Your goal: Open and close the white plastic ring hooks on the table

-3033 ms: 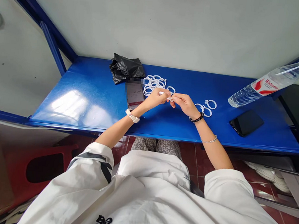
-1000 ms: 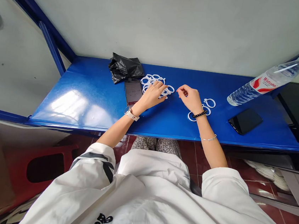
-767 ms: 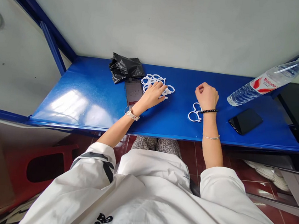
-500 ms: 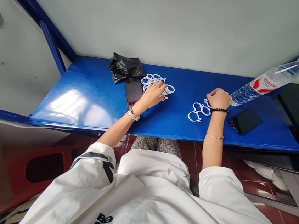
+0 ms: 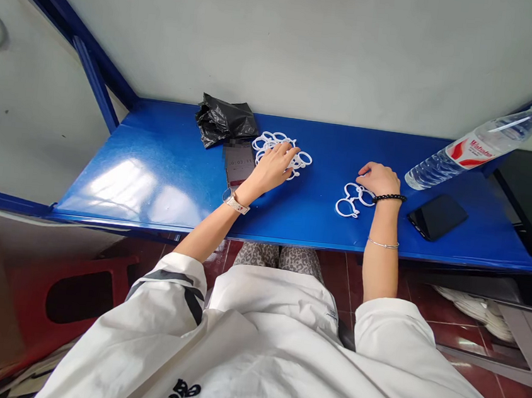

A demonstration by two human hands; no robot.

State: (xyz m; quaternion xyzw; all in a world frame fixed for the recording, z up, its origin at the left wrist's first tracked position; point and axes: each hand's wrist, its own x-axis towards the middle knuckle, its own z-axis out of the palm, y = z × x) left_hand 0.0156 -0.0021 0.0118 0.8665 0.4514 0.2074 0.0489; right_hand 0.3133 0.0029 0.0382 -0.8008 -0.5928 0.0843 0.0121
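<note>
My left hand (image 5: 274, 165) lies over a pile of white plastic curtain rings (image 5: 272, 140) at the middle of the blue table, fingers spread and touching the rings. Part of the pile is hidden under it. To the right, my right hand (image 5: 381, 178) is closed, with thumb and finger pinched at the top of a small group of white curtain rings (image 5: 347, 207). Its fingertips appear to grip a ring, mostly hidden by the hand. The rings in this group touch or overlap one another.
A dark phone (image 5: 241, 163) with a lit screen lies left of the pile, below a crumpled black plastic bag (image 5: 229, 122). A water bottle (image 5: 478, 145) and another black phone (image 5: 438, 217) are on the right. The blue table (image 5: 157, 149) meets a wall behind.
My right hand has shifted slightly left, away from the bottle's base, toward the small group of rings. My left hand has stayed on the pile.
</note>
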